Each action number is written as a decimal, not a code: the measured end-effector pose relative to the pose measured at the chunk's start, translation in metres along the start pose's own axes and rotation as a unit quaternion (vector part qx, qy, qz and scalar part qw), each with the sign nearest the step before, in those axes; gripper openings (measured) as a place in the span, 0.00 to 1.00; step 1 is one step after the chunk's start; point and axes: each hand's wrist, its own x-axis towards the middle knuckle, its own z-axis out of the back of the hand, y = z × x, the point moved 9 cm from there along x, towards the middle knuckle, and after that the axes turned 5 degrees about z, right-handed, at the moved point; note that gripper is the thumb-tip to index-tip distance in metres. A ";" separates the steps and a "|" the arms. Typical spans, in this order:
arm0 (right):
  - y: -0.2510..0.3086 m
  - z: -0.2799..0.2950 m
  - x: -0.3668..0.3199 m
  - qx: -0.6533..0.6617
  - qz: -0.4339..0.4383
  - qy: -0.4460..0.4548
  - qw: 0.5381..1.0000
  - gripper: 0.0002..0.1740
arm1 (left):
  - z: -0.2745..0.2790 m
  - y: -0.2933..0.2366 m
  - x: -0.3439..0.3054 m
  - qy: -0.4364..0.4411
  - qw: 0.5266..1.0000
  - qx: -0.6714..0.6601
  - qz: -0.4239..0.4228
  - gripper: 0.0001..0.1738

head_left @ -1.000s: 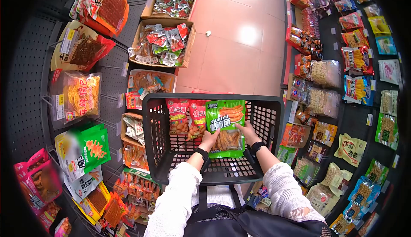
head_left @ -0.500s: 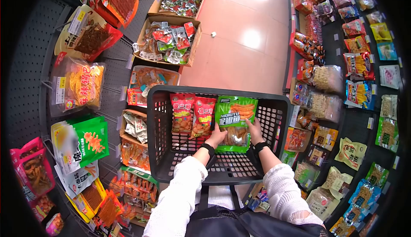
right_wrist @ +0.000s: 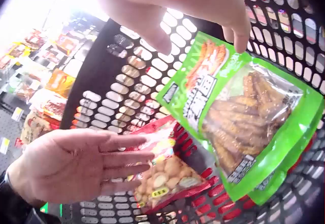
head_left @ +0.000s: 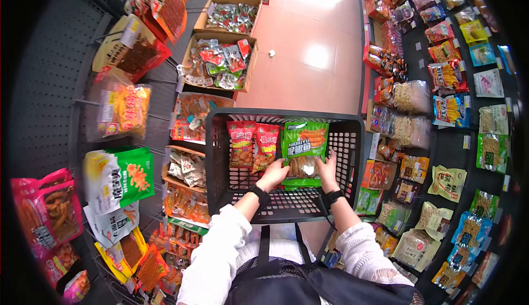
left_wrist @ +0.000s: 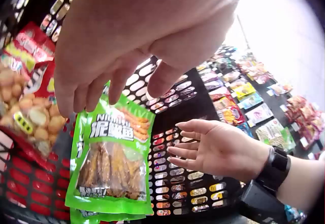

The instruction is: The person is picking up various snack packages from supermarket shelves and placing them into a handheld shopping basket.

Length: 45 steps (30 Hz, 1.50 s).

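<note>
At the left, snack packs were hung on a dark rack. In the basket, two red bags were set side by side. Next came the left hand, held apart from the right, fingers unclenched. The green bag was laid face up over a second green bag, its printed top pointed at the far rim, its long axis set near to far. By its right edge, the right hand was left unclosed; whether contact was made could not be told.
</note>
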 end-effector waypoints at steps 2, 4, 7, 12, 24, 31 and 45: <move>0.055 -0.006 -0.026 0.062 0.019 -0.014 0.998 0.41 | 0.032 -0.016 -0.025 -0.041 0.997 -0.037 -0.063 0.23; 0.076 -0.030 -0.056 0.093 0.050 0.031 0.994 0.39 | 0.057 -0.004 -0.052 -0.045 0.994 -0.079 -0.065 0.21; 0.098 -0.063 -0.101 0.069 0.077 0.158 0.982 0.36 | 0.081 0.003 -0.094 -0.049 0.985 -0.162 -0.043 0.14; 0.165 -0.102 -0.173 0.234 0.086 0.297 0.922 0.25 | 0.132 0.005 -0.178 -0.176 0.941 -0.240 -0.161 0.12; 0.455 -0.213 -0.265 0.205 0.459 0.414 0.759 0.31 | 0.286 -0.006 -0.476 -0.725 0.610 -0.055 -0.315 0.26; 0.559 -0.317 -0.305 0.083 0.527 0.391 0.750 0.47 | 0.359 0.026 -0.490 -0.827 0.522 0.034 -0.205 0.36; 0.574 -0.320 -0.298 0.205 0.389 0.430 0.789 0.27 | 0.384 0.041 -0.483 -0.773 0.591 -0.053 -0.223 0.31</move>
